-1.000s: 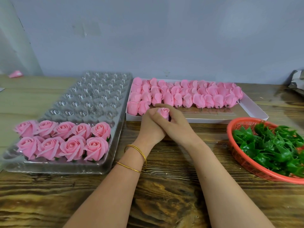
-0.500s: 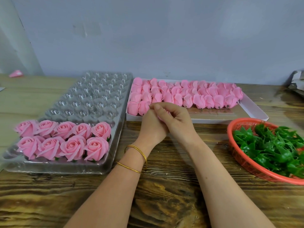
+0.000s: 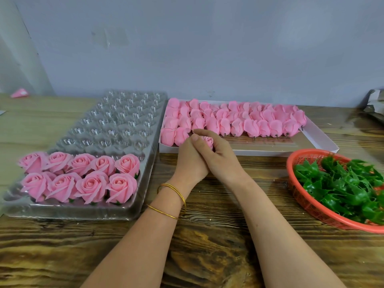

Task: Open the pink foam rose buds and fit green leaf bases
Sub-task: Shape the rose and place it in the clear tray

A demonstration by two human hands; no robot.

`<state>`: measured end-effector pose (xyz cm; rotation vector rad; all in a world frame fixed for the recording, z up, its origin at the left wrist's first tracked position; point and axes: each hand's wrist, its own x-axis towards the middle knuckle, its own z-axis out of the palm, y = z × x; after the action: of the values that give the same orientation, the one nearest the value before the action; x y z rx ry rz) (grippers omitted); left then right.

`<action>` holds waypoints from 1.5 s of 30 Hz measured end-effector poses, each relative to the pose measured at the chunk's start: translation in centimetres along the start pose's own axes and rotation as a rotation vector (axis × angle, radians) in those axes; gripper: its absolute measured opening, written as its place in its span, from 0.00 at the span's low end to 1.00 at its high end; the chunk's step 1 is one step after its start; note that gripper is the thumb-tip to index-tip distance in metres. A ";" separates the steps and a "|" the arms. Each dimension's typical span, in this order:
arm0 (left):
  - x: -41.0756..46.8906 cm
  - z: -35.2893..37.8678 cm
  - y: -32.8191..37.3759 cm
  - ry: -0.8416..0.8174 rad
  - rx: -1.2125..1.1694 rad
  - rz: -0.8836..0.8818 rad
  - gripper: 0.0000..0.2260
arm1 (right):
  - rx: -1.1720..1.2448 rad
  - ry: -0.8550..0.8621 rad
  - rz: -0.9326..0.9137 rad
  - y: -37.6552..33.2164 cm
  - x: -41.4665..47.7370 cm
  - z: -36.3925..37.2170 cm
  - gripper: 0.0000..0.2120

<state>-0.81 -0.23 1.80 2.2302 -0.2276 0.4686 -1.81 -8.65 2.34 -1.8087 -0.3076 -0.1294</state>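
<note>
Both hands are meeting just in front of the white box, near its left corner. The pink rose bud is sitting between them. The right hand is curling its fingers closely over and round the bud, while the left hand is holding it from the left with its thumb laid against it. Only the bud's top is showing. The green leaf bases are lying in an orange basket at the box's right front, on the desk.

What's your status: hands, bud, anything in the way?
Both cupped round one pink bud: left hand, right hand. Bud mostly closed, no leaf base seen on it. Leaf bases in orange basket to the right, nothing blocking.
</note>
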 end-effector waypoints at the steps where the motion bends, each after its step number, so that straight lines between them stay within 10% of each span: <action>1: 0.0 0.0 -0.1 -0.005 0.006 0.001 0.12 | -0.005 -0.011 0.003 0.0 0.0 0.0 0.19; 10: 0.3 -0.2 -0.3 0.006 -0.060 -0.064 0.19 | 0.020 -0.074 0.056 -0.1 -0.3 -0.3 0.02; 16: 0.0 -0.6 -0.3 0.137 -0.456 -0.203 0.06 | 0.283 -0.069 0.154 -1.2 -0.2 -0.4 0.25; 35: 0.4 -1.2 -0.3 0.072 -0.909 -0.208 0.22 | 0.935 -0.134 0.492 -0.2 0.9 -1.5 0.13; 45: 0.5 -0.9 -0.4 0.086 -0.864 -0.249 0.11 | 0.882 -0.320 0.437 -0.4 0.4 -1.5 0.11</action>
<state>-0.46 0.72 2.22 1.3644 -0.0771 0.2537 -1.38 -9.92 3.16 -0.9710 -0.1450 0.5349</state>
